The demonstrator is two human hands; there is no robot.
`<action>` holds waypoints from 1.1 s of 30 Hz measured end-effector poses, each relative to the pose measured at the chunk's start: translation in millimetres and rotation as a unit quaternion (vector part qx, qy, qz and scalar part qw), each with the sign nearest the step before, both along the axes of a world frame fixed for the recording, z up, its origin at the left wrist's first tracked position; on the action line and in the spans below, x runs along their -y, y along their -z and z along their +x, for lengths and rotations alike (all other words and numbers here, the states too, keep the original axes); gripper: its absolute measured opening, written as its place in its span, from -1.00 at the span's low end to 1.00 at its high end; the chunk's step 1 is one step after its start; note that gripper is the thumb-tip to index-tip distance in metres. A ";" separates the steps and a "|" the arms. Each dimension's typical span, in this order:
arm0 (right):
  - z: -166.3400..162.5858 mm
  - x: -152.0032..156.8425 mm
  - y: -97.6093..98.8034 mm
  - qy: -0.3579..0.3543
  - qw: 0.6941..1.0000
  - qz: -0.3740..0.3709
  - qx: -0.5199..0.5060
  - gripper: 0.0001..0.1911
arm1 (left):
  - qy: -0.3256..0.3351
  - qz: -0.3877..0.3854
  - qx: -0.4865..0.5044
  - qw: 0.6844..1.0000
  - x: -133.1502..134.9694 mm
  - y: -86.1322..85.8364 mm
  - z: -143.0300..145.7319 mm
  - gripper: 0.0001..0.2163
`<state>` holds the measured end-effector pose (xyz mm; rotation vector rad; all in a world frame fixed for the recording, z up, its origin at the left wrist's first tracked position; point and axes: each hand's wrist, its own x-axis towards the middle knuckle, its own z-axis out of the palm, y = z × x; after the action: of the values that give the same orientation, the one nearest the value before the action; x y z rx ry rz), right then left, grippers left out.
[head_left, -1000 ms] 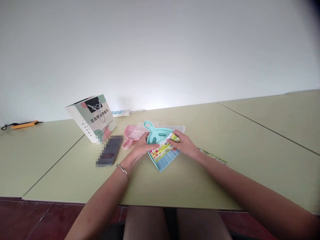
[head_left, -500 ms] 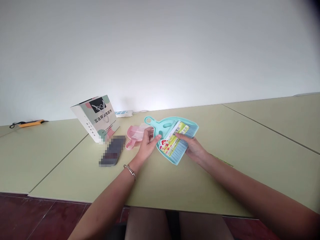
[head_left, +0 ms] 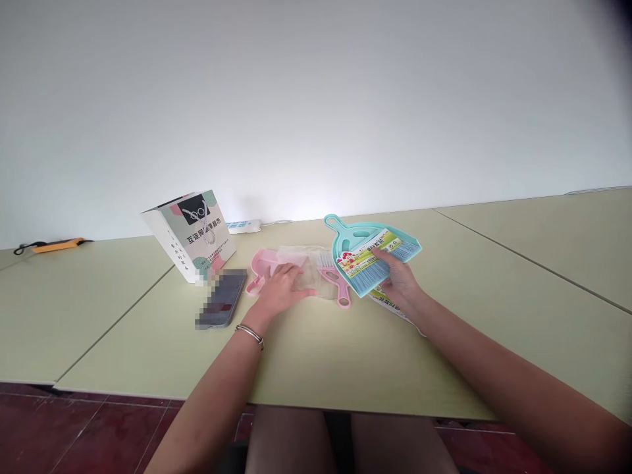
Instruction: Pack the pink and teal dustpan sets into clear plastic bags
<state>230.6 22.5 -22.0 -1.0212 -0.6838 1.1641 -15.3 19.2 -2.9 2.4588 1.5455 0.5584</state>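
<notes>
1. Right hand [head_left: 401, 280]: holding the teal pan [head_left: 345, 236] by its near right side, thumb on top over the label [head_left: 363, 253], other fingers mostly hidden beneath. Pan looks raised off the bench [head_left: 345, 355] and tilted.
2. Key relation: teal pan lies far-left of the right hand and to the right of the left hand [head_left: 282, 288]. Long axis runs slantwise; looped handle points away and left, wide mouth faces the right hand's side. Right hand is the nearer, in contact; left hand is apart from it.
3. Blue bristles [head_left: 368, 276] sit inside the pan, just left of the right hand, label across them.
4. Left hand: empty-looking, palm down, thumb spread from the fingers, resting over the clear wrapper [head_left: 309, 266]. Any light pinch on the film: cannot tell.
5. Pink pan [head_left: 264, 262]: under and just beyond the left hand, partly covered, its handle to the left of the fingers.
6. Pink brush [head_left: 336, 282]: right of the left hand, handle toward the wearer; bristles run under the film.
7. Card [head_left: 388, 304]: on the bench, below the right hand, partly hidden.
8. Phone [head_left: 224, 299]: left of the left hand, paper bag [head_left: 202, 237] beyond it.
</notes>
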 end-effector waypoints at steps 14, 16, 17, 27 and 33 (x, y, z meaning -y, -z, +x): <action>9.9 -4.7 -4.1 -0.038 0.995 -0.093 -0.002 -0.71 | 0.073 0.080 -0.010 0.994 19.5 26.4 33.2 -0.48; 11.1 -5.1 -3.1 -0.049 0.995 -0.088 0.020 -0.71 | 0.046 0.076 0.004 0.996 18.8 26.8 31.5 -0.48; 11.5 -5.2 -2.6 -0.053 0.994 -0.086 0.028 -0.71 | 0.032 0.072 0.006 0.997 18.1 26.2 30.0 -0.50; 10.0 1.2 -9.1 -0.089 0.980 -0.130 0.123 -0.70 | -0.080 0.123 0.016 0.989 14.6 6.9 27.7 -0.73; 7.6 6.3 -17.4 -0.104 0.973 -0.144 0.150 -0.74 | -0.143 0.118 -0.077 0.980 1.1 9.8 15.7 -0.76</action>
<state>238.2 16.3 -4.6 -1.4171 -0.8929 1.3303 0.4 18.1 -12.7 2.5139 2.0244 0.6445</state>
